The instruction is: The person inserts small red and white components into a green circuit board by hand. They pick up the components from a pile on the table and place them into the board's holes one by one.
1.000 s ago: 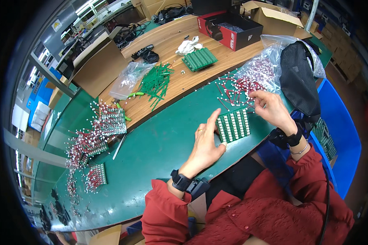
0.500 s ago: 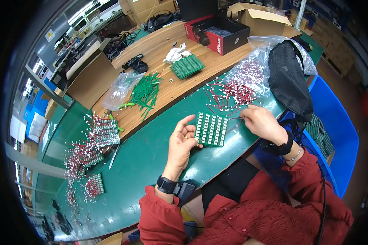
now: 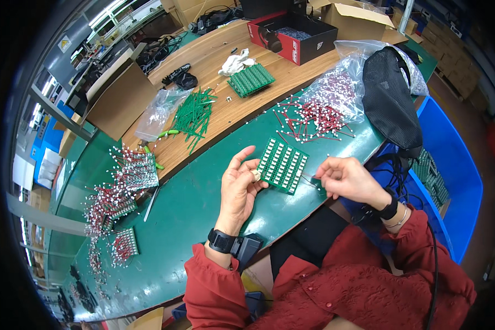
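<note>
My left hand [image 3: 240, 184] grips a green circuit board [image 3: 283, 166] by its left edge, thumb in front and index finger raised. Rows of small white connectors cover the board's face, which is tilted toward me. Just right of the board, my right hand [image 3: 344, 179] is closed in a pinch. A thin wire [image 3: 308, 179] shows between its fingertips and the board's right edge; whether its end touches a connector is too small to tell. Beyond the board lies a loose pile of red wires [image 3: 319, 118] with white plug ends, spilling from a clear plastic bag [image 3: 341, 82].
Boards with red wires [image 3: 140, 171] crowd the green table's left side. Green strips [image 3: 195, 115], a stack of green boards [image 3: 251, 80] and a white cloth [image 3: 235, 62] lie on the wooden top. A black bag [image 3: 391, 99] and a blue bin [image 3: 451, 165] stand at right.
My right hand has moved slightly down and left, from the wire pile's near edge to beside the board. The board has tilted clockwise in my left hand.
</note>
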Demonstrator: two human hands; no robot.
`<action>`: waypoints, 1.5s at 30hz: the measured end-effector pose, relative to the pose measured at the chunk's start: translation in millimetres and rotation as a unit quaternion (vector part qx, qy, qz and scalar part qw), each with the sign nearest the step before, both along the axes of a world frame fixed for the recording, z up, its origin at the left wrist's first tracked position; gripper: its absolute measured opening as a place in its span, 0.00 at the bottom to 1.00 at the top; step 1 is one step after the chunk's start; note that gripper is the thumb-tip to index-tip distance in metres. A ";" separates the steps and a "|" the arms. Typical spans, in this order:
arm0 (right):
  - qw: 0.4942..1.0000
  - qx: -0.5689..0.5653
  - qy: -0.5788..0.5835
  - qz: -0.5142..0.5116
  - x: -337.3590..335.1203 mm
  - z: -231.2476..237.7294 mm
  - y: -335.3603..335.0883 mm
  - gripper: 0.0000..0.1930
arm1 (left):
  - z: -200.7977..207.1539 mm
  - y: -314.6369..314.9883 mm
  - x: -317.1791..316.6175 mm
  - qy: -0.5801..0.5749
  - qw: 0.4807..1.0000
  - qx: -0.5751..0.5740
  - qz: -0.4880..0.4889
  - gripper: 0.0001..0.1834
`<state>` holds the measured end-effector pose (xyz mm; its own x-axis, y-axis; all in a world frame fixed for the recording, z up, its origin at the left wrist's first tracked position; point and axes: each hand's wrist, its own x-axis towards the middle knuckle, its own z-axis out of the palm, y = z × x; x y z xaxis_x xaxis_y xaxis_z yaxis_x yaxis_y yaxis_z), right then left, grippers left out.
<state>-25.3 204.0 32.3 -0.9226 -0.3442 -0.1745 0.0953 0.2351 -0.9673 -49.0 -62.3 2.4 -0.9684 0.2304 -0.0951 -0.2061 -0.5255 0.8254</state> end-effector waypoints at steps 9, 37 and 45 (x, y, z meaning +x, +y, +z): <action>0.929 0.242 0.280 -0.005 0.8 -7.6 -30.0 0.09 | 2.4 0.5 0.0 0.007 1.000 0.027 0.013 0.29; 0.932 0.128 0.257 -0.220 -56.9 -18.9 12.4 0.07 | -0.7 0.9 -1.0 0.022 0.998 -0.046 0.037 0.25; 0.994 -0.043 0.099 0.013 -7.8 -8.6 -16.1 0.04 | -7.0 6.4 -4.7 0.094 0.961 -0.245 0.092 0.18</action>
<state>-33.1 187.9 23.7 -0.9268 -0.3735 0.0408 -0.1037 0.1498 -0.9833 -53.7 -55.9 -4.6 -0.9992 0.0250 0.0313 0.0293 -0.0781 0.9965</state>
